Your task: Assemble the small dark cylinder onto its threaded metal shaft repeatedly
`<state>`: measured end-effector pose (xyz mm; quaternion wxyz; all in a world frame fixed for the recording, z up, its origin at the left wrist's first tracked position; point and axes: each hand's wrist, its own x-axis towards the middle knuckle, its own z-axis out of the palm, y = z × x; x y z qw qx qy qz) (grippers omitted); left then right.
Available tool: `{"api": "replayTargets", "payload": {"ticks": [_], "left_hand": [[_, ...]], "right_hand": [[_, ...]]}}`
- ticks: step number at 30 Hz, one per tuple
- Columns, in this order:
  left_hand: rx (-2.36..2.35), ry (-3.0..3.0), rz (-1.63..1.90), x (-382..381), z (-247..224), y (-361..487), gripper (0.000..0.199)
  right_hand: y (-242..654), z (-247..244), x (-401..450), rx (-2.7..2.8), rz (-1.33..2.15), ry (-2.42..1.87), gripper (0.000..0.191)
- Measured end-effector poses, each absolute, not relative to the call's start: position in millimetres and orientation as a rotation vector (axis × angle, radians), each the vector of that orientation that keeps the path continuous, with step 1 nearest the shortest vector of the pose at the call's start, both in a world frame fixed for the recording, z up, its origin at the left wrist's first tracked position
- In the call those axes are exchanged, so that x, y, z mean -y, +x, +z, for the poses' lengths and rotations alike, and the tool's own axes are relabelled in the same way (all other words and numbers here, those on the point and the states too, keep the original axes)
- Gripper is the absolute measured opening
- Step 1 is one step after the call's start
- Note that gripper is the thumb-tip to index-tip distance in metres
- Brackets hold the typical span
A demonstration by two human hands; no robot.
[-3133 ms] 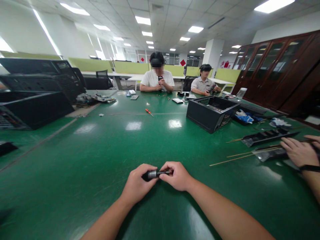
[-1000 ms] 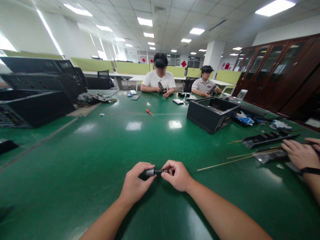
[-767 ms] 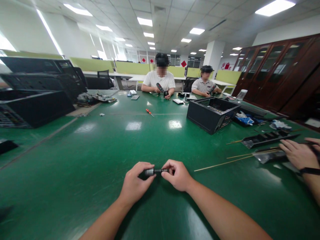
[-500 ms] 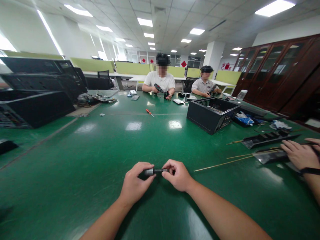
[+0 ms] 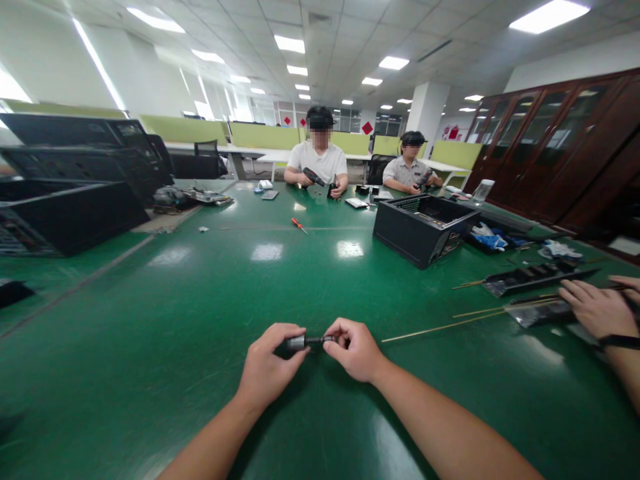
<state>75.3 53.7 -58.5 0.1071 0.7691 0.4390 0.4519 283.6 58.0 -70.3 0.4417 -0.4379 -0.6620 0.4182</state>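
Just above the green table point(image 5: 200, 373), a dark metal shaft with a thick cylindrical end point(image 5: 298, 343) lies level between my two hands. My left hand point(image 5: 267, 365) grips the thick cylinder between thumb and fingers. At the thinner, ribbed end, my right hand point(image 5: 359, 351) pinches the shaft, its fingers curled and hiding the tip. A short stretch of shaft shows between the hands. To the right of my right hand, a thin brass-coloured rod point(image 5: 425, 331) extends toward a black tray-like part point(image 5: 537, 310).
A co-worker's hand point(image 5: 597, 307) rests on that part at the right. Farther off are a black computer case point(image 5: 417, 230), an orange screwdriver point(image 5: 299, 225) and two seated people holding power drills. Another dark case point(image 5: 85, 213) stands at the left.
My hands and the metal shaft have barely moved. The thin rod's tip has slid slightly left, closer to my right hand. The seated person's drill in the middle has shifted a little left.
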Motion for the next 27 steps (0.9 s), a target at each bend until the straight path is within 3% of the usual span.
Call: {"api": "replayTargets", "payload": {"ticks": [27], "left_hand": [[-1.332, 2.229, 1.352, -54.8, -59.6, 74.0, 0.02]], "right_hand": [[283.3, -69.9, -58.4, 1.598, 1.035, -1.099, 0.007]]}}
